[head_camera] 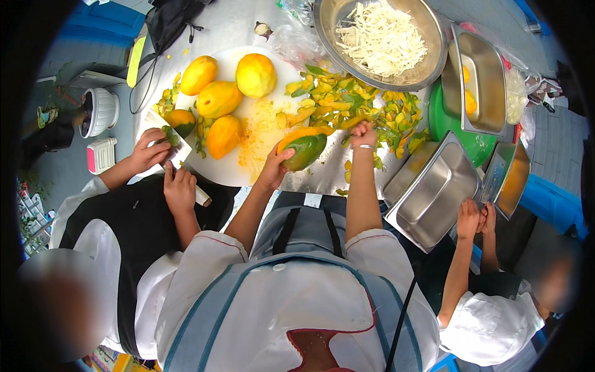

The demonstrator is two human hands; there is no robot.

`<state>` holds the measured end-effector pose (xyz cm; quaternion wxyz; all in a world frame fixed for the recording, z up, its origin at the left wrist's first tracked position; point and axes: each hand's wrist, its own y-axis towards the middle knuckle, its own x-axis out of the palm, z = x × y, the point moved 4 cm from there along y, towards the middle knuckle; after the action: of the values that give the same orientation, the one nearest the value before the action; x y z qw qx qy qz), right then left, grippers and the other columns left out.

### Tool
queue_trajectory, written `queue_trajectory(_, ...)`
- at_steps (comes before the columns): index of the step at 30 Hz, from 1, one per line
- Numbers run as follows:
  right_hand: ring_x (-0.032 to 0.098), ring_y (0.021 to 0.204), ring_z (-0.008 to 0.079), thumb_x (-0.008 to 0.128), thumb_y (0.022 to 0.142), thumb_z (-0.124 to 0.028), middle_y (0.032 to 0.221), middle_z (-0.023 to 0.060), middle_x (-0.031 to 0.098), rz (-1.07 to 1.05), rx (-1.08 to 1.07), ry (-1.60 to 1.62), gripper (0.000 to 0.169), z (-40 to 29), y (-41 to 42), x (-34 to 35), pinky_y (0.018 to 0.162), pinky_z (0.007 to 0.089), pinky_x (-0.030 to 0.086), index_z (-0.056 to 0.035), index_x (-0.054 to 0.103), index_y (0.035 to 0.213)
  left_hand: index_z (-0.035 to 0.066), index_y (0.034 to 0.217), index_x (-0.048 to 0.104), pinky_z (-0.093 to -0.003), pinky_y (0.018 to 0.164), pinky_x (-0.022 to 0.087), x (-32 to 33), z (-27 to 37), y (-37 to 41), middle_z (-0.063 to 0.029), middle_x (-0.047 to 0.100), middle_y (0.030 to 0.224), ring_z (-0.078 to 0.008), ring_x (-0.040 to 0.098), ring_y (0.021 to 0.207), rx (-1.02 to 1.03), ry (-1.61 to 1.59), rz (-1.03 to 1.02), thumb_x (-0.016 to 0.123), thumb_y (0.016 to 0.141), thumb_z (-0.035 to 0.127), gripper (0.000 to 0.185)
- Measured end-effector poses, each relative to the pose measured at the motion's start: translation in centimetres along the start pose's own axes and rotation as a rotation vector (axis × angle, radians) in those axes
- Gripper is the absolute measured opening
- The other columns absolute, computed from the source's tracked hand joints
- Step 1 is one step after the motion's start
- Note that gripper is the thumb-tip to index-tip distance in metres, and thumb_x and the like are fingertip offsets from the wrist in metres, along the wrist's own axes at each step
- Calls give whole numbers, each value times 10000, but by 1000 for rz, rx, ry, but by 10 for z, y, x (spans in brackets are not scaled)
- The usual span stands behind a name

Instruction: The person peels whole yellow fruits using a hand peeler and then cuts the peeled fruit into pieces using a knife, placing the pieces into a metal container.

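Observation:
My left hand (274,168) grips a large mango-like fruit (304,152) over the table's front edge. Green skin covers its near side, and orange flesh shows along its far side. My right hand (363,135), a pale band at its wrist, is to the right of the fruit, fingers curled at the edge of a heap of green and yellow peelings (339,95). Whether it grips a peeler or a strip of peel is hidden. Several peeled yellow fruits (219,99) sit on a round white cutting board (218,169) strewn with orange shreds.
At left, a co-worker's hands (180,188) work with a broad-bladed cleaver (179,151). Another person's hands (470,218) are beside a steel pan (434,186) at right. A steel bowl (439,69) holds pale shredded strips. A green basin (439,116) stands under another pan (485,79).

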<state>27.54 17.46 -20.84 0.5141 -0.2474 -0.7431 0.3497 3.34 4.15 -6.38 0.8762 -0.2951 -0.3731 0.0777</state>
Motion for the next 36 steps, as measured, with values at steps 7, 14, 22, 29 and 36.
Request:
queue_trajectory(7, 353, 447, 88, 592, 890, -244, 623, -4, 497, 77, -124, -904, 213, -50, -43, 34, 371, 243, 259, -70, 510, 797, 36, 1312, 379, -320, 788, 526, -20, 51, -36, -104, 562, 1155, -215, 586, 1024, 96, 203, 181, 697, 741, 313, 711)
queue_trajectory(14, 609, 671, 223, 575, 875, -339, 717, 113, 632, -483, -535, -1579, 360, 41, -140, 70, 653, 323, 478, -61, 594, 1104, 13, 1257, 404, -340, 564, 557, -12, 77, -28, -164, 587, 1065, -245, 637, 864, -117, 641, 580, 760, 632, 460, 847)
queue_trajectory(22, 603, 885, 346, 516, 893, -249, 962, 176, 635, -656, -474, -1784, 263, 102, -169, 80, 752, 410, 472, -56, 628, 1030, -79, 1249, 386, -321, 487, 558, -15, 77, -8, -242, 585, 1067, -263, 651, 831, -202, 977, 597, 753, 606, 577, 990)
queue_trajectory(29, 637, 793, 304, 606, 837, -251, 880, 169, 657, -553, -376, -1684, 261, 99, -126, 69, 709, 360, 487, -48, 661, 991, -16, 1312, 362, -378, 665, 531, -19, 66, -11, -251, 578, 986, -357, 626, 837, 427, 1558, 347, 833, 545, 478, 1026)
queue_trajectory(36, 425, 498, 47, 587, 893, -164, 649, -4, 546, -465, 185, -1231, 227, 80, -116, 63, 448, 188, 332, -2, 655, 1036, 28, 1221, 439, -403, 839, 460, 31, 65, -2, -225, 449, 1139, -358, 506, 1053, 648, 1459, 286, 839, 551, 308, 829)
